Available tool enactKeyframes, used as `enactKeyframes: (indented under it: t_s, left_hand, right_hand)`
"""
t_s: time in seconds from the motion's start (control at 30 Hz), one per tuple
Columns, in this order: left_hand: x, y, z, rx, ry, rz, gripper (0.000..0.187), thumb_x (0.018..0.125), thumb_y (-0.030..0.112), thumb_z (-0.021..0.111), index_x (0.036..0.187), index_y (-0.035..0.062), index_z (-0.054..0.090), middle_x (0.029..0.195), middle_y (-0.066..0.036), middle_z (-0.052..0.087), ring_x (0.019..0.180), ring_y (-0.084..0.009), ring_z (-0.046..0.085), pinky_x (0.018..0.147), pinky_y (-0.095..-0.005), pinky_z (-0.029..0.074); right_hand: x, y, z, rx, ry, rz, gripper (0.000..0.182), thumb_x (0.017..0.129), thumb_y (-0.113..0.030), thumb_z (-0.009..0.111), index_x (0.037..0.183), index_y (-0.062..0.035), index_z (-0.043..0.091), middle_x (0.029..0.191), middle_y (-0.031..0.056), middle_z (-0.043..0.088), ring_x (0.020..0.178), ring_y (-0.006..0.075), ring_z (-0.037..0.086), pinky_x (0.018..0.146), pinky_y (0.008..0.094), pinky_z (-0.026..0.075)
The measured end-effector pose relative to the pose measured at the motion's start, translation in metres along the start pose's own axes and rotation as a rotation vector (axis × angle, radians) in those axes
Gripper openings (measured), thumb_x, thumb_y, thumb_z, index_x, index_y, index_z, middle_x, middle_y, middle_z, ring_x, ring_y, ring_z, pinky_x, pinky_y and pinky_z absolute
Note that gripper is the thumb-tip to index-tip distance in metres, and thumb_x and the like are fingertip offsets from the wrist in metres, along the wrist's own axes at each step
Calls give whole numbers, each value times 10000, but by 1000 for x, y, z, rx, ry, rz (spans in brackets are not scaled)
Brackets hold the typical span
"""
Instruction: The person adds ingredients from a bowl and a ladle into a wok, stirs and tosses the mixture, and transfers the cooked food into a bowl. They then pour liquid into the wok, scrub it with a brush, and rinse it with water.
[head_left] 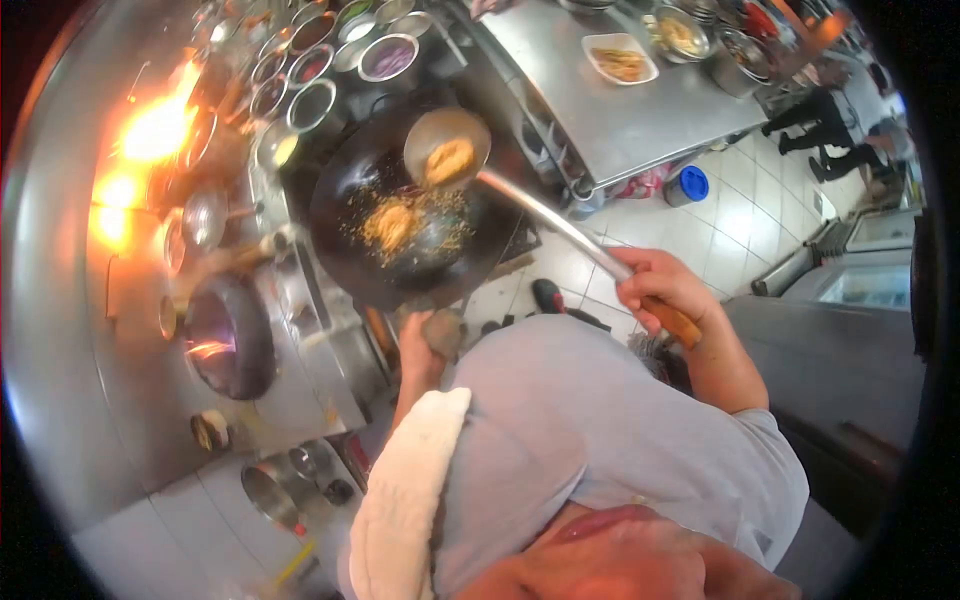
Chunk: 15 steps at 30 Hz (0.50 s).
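Observation:
My right hand (662,292) is closed around the wooden grip of a long-handled ladle (555,222). The ladle's bowl (420,128), with a golden-brown lump of food (450,158) in it, is above the far right part of a large dark wok (345,185). More of the brownish food (393,224) lies in the wok, with crumbs scattered around it. At the wok's near edge, my left hand (418,345) is closed on a bunched greyish cloth (442,332); whether it grips a wok handle beneath is hidden.
Tall flames (155,130) rise at the left, near a second wok (230,338). Several metal ingredient bowls (388,57) stand beyond the main wok. A steel table (540,60) at upper right carries a white dish (620,60). A blue-lidded bucket (687,186) stands on the floor; other people (825,120) are farther off.

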<state>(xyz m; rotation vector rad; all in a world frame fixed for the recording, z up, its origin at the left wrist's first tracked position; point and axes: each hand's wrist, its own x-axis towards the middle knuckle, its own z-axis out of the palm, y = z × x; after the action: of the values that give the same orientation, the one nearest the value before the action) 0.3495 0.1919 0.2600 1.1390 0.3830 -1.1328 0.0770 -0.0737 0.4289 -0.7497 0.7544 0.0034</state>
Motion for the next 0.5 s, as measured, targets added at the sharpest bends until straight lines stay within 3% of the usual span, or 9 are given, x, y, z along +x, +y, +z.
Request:
enactKeyframes:
  t_s: [0.07, 0.13, 0.17, 0.2, 0.27, 0.33, 0.4, 0.43, 0.5]
  left_hand:
    - [0, 1, -3, -71, 22, 16, 239, 894, 191, 538, 990, -15, 611, 933, -163, 680, 837, -309, 681, 741, -421, 570]
    - [6, -2, -14, -50, -34, 12, 233, 888, 194, 545, 979, -12, 605, 920, -150, 676, 821, -303, 677, 726, -419, 567]
    - [9, -6, -22, -53, -47, 19, 233, 884, 196, 550, 982, -8, 604, 918, -146, 676, 819, -302, 676, 722, -417, 565]
    - [8, -7, -23, -55, -49, 24, 232, 880, 197, 554, 984, -5, 603, 915, -142, 676, 816, -302, 676, 717, -414, 564]
    - [6, -5, -27, -43, -75, 8, 228, 876, 192, 558, 990, -1, 602, 913, -140, 676, 815, -301, 675, 715, -415, 563]
    - [4, -4, -28, -32, -87, -8, 225, 873, 188, 562, 995, 4, 601, 911, -137, 675, 814, -300, 674, 713, -416, 562]
    - [2, -7, -32, 172, -109, 190, 216, 868, 182, 572, 998, 13, 603, 918, -138, 676, 820, -296, 673, 714, -410, 561]
    - [4, -6, -30, 173, -106, 191, 216, 868, 182, 572, 998, 13, 603, 918, -138, 676, 820, -296, 673, 714, -410, 561]
    - [7, -4, -25, -67, -24, 18, 223, 867, 188, 584, 1008, 15, 606, 927, -134, 678, 828, -286, 673, 717, -406, 558]
  right_hand:
    - [-14, -5, -2, 3, 64, -89, 587, 841, -33, 561, 1408, 59, 437, 667, 60, 553, 391, 106, 494, 347, 223, 413]
    - [-24, -3, -6, -79, 238, -318, 640, 839, -46, 565, 1454, 24, 404, 698, 42, 562, 397, 95, 501, 363, 216, 407]
    - [-22, 3, -17, -176, 287, -377, 613, 835, -38, 551, 1438, -17, 447, 706, 40, 556, 410, 114, 516, 376, 247, 430]
    - [-17, 2, -21, -175, 291, -388, 613, 835, -38, 551, 1438, -17, 447, 706, 40, 556, 410, 114, 516, 376, 247, 430]
    - [-4, -4, -28, -444, 556, -439, 601, 832, -28, 516, 1430, -68, 475, 667, 43, 526, 399, 131, 500, 385, 268, 443]
    - [12, -12, -46, -548, 654, -462, 606, 831, -40, 519, 1434, -93, 482, 668, 44, 526, 408, 138, 505, 396, 287, 446]
    - [24, -15, -58, -655, 751, -485, 611, 830, -52, 523, 1437, -119, 489, 670, 44, 526, 418, 146, 511, 407, 306, 449]
    - [29, -17, -63, -698, 771, -459, 615, 831, -64, 531, 1442, -112, 481, 675, 60, 543, 429, 156, 525, 420, 317, 454]
    - [35, -18, -64, -743, 788, -425, 620, 831, -76, 538, 1448, -105, 472, 681, 76, 560, 439, 166, 538, 432, 329, 459]
